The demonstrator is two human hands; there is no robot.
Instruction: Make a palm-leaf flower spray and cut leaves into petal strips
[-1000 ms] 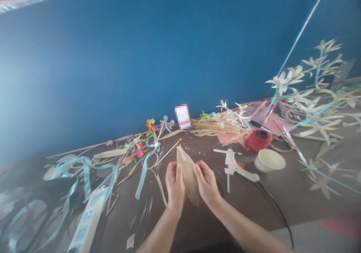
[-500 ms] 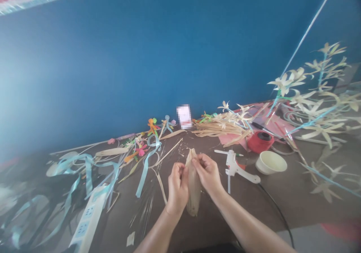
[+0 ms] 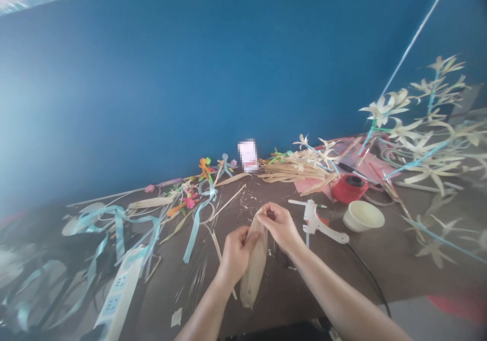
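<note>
And there it was, the pale husk, one long piece above the tabletop, front and centre, with both hands on it! The left hand pinched its left edge partway along; the right hand nipped the narrow far tip between thumb and fingers. How far along? Early, by the look of it: the husk joined to nothing visible, the glue gun lying unheld, finished-looking flowers beyond. Its long axis ran away from the person, tip wallward and slightly right, broad end nearer and left.
</note>
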